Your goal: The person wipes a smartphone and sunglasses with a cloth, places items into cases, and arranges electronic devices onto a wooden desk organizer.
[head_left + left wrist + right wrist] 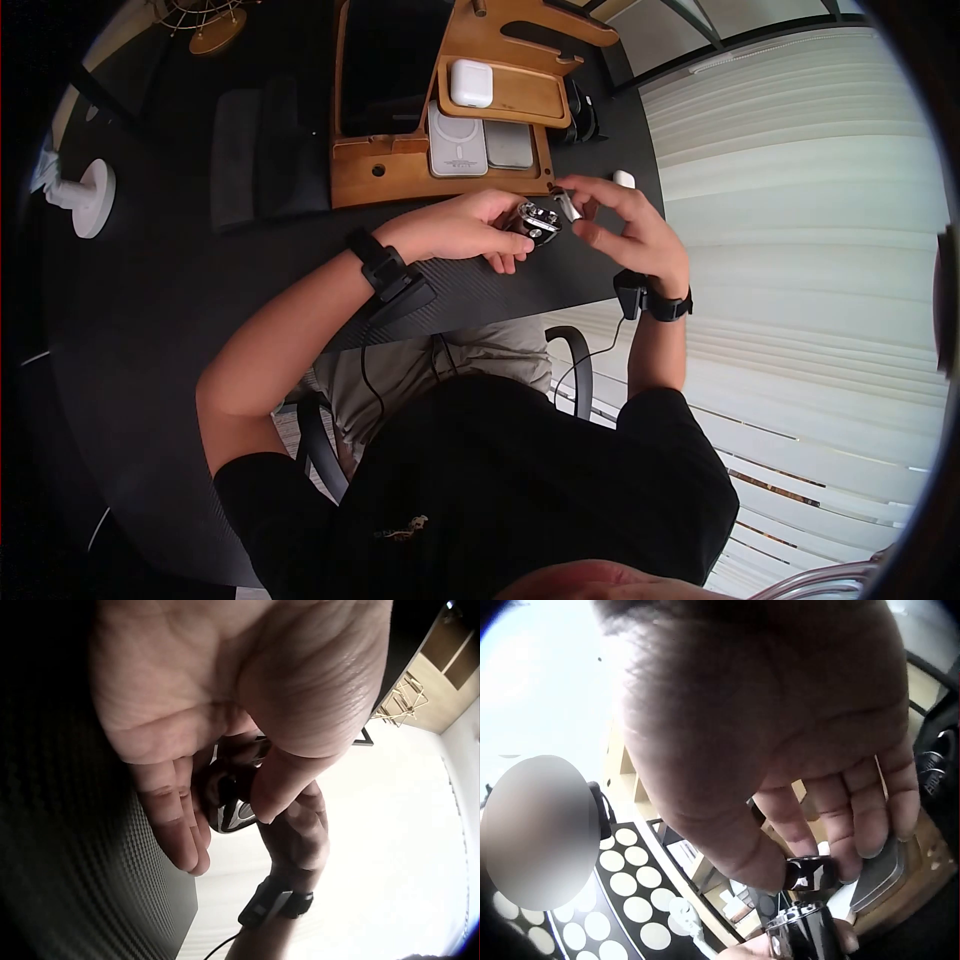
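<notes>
A person in a black short-sleeved top, seated at a dark desk (140, 330), held a shiny dark device (534, 226) in the left hand (462, 228) and a small shiny metallic cap (567, 206) in the right hand (632, 240). The left fingers and thumb curled around the device; the right thumb and fingertips pinched the cap narrowly, just beside the device's bright metal-rimmed end. The two pieces were apart, above the desk's edge in front of a wooden organizer (400, 187).

Fine print marked the lower part of a white slab (458, 158) on the organizer, under a ring and a short bar, but was too small to read. Pale lettering on a black item (934, 769), seen from the right wrist, was likewise unreadable, as was a small graphic (405, 529) on the black top.

The organizer's raised wooden tray (525, 98) carried one closed white case (471, 83), its contents hidden. Below the tray, two flat slabs lay side by side: the white one and one gray slab (510, 146). One dark tablet-like panel (392, 65) stood at the organizer's left. One small white object (624, 179) sat on the desk beyond the right hand, one round white stand (94, 198) at far left, and one gold-colored ornament (216, 32) near the far left corner. Two black wristbands, one on each wrist, carried dark modules.
</notes>
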### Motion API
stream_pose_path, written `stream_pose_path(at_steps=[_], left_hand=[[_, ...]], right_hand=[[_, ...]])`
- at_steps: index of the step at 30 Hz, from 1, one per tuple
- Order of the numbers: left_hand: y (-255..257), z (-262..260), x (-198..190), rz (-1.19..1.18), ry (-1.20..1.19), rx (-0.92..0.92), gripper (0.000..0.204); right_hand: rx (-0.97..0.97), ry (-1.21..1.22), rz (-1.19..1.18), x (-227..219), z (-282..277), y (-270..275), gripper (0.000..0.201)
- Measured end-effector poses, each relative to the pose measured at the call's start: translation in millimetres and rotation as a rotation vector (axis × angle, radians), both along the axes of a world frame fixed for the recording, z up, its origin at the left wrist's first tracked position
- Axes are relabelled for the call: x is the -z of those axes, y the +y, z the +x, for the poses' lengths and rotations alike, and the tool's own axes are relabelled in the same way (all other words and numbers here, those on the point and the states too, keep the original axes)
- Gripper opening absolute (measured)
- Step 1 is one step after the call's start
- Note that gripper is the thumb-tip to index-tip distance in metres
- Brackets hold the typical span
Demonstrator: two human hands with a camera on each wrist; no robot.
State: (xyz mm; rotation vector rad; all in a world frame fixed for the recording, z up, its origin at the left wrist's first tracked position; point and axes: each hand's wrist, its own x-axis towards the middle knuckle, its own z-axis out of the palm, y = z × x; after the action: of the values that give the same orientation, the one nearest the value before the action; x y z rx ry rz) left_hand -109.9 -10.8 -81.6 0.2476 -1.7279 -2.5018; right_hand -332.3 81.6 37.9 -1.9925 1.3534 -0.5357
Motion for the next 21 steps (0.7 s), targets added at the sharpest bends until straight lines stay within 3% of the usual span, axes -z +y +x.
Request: stream_pose_path(at_steps=[4,21], left_hand=[[0.4,0.9,-1.0,0.000,0.013,-0.009,0.024],[1.0,2.0,-3.7,-0.002,-0.010,-0.015,0.030]], right_hand=[[-0.078,0.090,-0.069,-7.3,15.2,-0.3,0.048],[0.013,0.142,-0.088,-5.0,22.9,3.3,0.043]])
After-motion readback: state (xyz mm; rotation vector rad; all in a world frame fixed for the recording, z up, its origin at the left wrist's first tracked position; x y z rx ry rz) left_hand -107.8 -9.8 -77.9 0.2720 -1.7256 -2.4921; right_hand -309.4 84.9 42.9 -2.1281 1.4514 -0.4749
